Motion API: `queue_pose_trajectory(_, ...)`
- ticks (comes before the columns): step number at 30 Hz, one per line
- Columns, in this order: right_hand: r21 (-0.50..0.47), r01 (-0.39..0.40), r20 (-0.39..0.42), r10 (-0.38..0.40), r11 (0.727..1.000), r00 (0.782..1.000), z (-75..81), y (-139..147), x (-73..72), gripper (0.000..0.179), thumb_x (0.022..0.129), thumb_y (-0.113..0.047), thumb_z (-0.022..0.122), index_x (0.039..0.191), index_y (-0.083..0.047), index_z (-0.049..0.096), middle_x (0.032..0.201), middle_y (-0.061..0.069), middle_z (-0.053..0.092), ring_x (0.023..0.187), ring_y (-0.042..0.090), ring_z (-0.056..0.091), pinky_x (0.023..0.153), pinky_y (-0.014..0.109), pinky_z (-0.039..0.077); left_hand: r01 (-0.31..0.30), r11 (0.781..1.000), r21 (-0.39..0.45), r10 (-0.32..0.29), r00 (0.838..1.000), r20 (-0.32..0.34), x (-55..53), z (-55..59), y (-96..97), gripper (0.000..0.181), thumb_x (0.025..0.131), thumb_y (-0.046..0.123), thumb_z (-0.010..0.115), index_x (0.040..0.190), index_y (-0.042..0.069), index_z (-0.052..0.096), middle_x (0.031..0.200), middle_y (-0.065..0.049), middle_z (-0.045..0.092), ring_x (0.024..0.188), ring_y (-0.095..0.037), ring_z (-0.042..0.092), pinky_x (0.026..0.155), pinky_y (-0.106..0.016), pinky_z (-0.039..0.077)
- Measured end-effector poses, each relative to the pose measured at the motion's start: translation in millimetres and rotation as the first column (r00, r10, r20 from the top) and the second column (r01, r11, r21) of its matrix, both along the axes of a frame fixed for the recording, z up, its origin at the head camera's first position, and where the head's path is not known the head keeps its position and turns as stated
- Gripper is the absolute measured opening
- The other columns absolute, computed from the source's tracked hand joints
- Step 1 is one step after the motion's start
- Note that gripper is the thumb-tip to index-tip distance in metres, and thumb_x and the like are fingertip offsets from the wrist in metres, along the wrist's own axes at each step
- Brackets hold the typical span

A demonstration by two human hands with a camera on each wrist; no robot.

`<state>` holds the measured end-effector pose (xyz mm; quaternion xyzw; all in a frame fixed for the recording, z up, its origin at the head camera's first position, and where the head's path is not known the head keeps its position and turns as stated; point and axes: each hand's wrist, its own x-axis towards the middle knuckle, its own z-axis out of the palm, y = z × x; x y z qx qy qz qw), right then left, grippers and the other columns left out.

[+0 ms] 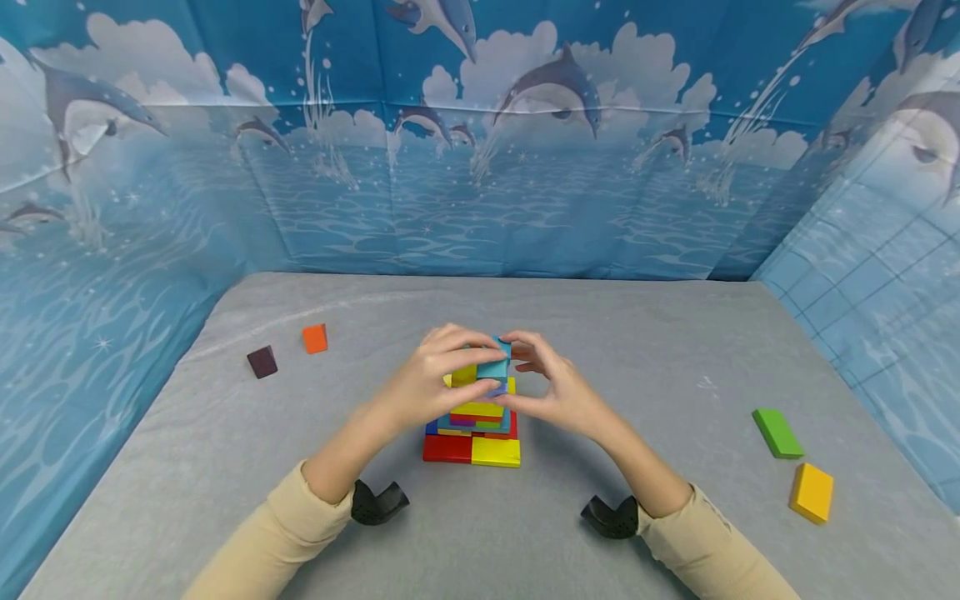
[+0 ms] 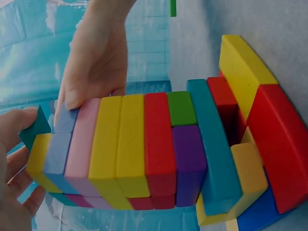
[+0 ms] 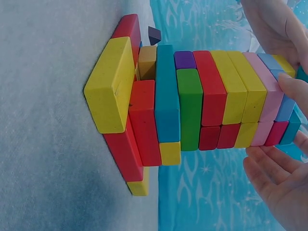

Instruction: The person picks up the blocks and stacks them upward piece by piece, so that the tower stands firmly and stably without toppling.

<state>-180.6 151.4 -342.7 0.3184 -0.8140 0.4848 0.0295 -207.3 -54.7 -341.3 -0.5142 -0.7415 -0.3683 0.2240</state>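
Note:
A tall tower of colored blocks (image 1: 495, 452) stands in the middle of the table. My left hand (image 1: 431, 371) pinches a teal block (image 2: 39, 129) at the top of the tower, beside a yellow block (image 2: 41, 161). From the other side my right hand (image 1: 558, 392) curls about the upper layers. Its thumb lies at the light blue block (image 3: 286, 105) under the top, and its other fingers (image 3: 269, 161) reach round the tower's side. Below come pink (image 3: 262, 86), yellow and red layers, then a wider base of red and yellow blocks.
A dark block (image 1: 262, 362) and an orange block (image 1: 315, 338) lie at the back left of the grey table (image 1: 675, 333). To the right are a green block (image 1: 777, 433) and a yellow-orange block (image 1: 812, 493). A dolphin-print curtain (image 1: 480, 217) surrounds the table's back and sides.

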Motion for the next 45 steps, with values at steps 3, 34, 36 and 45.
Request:
queue_pose_trajectory(3,-0.001,-0.007,-0.002,0.007,1.000,1.000,-0.4,0,-0.2,0.063,0.076,0.003,0.070,0.128,0.006,0.034,0.124,0.020,0.049,0.113,0.031,0.050,0.091,0.047,0.043,-0.025,0.999,-0.036,0.024,0.999,-0.038,0.3,-2.2,2.5,0.032,0.073,0.013,0.076,0.102,0.004,0.069,0.103,-0.006,0.064,0.098,-0.019,0.051,0.088,-0.037,0.040)
queue_pose_trajectory(34,0.032,0.044,0.040,-0.045,0.999,0.998,1.7,-2,1.2,0.067,0.076,-0.002,0.072,0.130,0.005,0.034,0.130,0.020,0.045,0.112,0.032,0.050,0.092,0.046,0.043,0.020,0.990,0.140,-0.083,0.882,0.464,-11.2,-34.6,-25.9,0.057,0.081,0.014,0.070,0.131,0.003,0.045,0.138,-0.011,0.040,0.126,-0.022,0.035,0.101,-0.047,0.032)
queue_pose_trajectory(36,0.038,0.048,0.047,-0.050,0.998,0.998,1.4,-2,1.1,0.067,0.076,-0.003,0.072,0.130,0.003,0.034,0.129,0.019,0.045,0.112,0.031,0.050,0.092,0.045,0.043,0.026,0.989,0.146,-0.097,0.859,0.503,-12.1,-37.0,-27.7,0.056,0.079,0.007,0.069,0.130,0.002,0.046,0.136,-0.013,0.042,0.123,-0.024,0.038,0.100,-0.044,0.034)
queue_pose_trajectory(45,0.052,0.059,0.061,-0.062,0.997,0.996,0.1,-2,0.7,0.067,0.076,-0.005,0.073,0.131,-0.001,0.034,0.130,0.017,0.045,0.113,0.029,0.049,0.093,0.043,0.043,0.020,0.989,0.144,-0.097,0.831,0.548,-14.5,-41.9,-27.9,0.050,0.081,0.009,0.069,0.127,0.004,0.049,0.131,-0.008,0.047,0.120,-0.020,0.042,0.099,-0.039,0.036)
